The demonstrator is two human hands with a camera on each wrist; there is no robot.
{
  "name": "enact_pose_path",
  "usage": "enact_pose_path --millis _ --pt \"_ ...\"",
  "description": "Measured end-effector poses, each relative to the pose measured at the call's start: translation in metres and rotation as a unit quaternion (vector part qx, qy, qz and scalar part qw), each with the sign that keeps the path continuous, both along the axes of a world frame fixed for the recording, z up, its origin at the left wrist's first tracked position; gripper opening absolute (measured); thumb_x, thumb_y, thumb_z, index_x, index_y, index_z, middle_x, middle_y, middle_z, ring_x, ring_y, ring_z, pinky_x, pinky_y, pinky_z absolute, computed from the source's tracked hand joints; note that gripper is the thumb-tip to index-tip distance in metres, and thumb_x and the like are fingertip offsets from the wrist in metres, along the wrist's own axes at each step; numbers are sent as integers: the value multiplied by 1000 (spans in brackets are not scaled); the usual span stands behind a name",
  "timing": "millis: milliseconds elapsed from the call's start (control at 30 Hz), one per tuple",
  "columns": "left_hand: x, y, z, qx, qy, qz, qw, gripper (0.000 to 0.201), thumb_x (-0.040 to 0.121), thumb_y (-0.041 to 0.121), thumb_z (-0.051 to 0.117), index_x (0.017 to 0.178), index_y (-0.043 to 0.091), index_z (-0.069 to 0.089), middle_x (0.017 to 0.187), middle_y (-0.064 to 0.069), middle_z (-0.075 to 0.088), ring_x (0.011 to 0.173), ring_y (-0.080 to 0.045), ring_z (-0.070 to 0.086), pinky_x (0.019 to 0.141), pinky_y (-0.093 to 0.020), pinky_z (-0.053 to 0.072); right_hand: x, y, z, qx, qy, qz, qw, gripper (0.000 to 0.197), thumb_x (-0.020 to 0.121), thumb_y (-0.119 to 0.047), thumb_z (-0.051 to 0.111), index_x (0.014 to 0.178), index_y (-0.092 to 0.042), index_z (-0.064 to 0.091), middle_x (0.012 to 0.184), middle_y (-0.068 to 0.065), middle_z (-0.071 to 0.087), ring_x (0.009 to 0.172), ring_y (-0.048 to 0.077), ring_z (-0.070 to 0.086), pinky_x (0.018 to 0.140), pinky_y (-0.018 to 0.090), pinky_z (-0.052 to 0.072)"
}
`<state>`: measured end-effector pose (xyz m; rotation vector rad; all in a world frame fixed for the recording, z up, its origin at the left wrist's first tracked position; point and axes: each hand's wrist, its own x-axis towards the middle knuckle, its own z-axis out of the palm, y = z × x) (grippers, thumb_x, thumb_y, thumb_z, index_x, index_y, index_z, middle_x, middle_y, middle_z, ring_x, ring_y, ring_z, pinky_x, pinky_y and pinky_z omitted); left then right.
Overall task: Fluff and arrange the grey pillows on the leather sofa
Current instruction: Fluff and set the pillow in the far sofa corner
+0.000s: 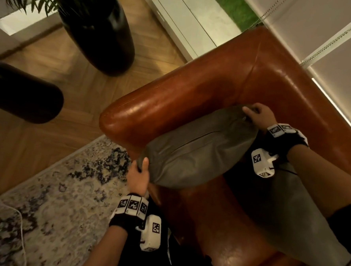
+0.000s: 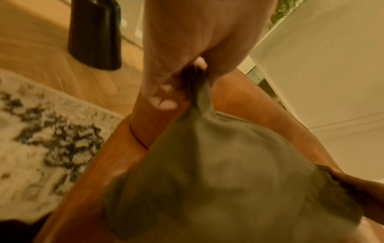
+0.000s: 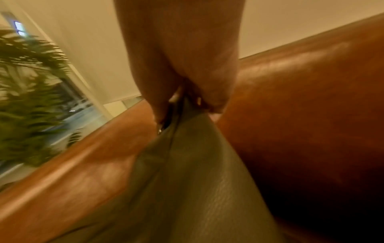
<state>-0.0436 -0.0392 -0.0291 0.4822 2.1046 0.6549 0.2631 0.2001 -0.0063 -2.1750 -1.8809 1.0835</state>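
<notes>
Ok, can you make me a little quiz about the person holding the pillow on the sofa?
1. True or false: the left hand and right hand each grip a corner of the plump grey fabric pillow.
2. What stands on the wooden floor beyond the brown leather sofa? A) a tall black glossy vase with a green plant B) a red chair C) a white lamp
3. Fill in: a second flat grey cushion lies on the sofa under the person's ____ arm.

Key: 1 true; 2 A; 3 right.
</notes>
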Motion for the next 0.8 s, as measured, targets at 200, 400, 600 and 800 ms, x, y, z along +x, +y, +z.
enact_pose_path --millis 200,400,600,800 --pt "-14 -18 6 83 104 -21 991 36 96 28 43 114 0 57 111 -22 63 103 -35 58 82 -32 41 30 -13 4 123 4 -2 992 34 95 -30 49 95 1 63 92 21 64 88 28 59 69 22 29" --pt "-2 -23 9 120 127 -18 984 32 97 26 44 105 0 59 96 -13 64 87 -22 57 75 -33 43 31 -11 1 147 9 -28 989 29 96 -32 48 88 -7 60 82 13 57 81 21 53 65 20 27" --pt "-2 -20 -2 39 77 -40 995 43 97 35 38 116 -1 51 113 -17 61 104 -34 57 87 -41 46 31 2 -2 18 -2 -21 1000 45 95 -47 41 95 -7 62 90 11 57 85 22 53 73 29 36" --pt "23 12 -7 -11 92 33 995 62 93 55 31 106 1 61 102 -25 64 99 -40 59 81 -41 45 -20 -15 -17 133 -77 10 988 46 97 -46 35 84 -8 56 71 15 57 68 33 60 62 38 48"
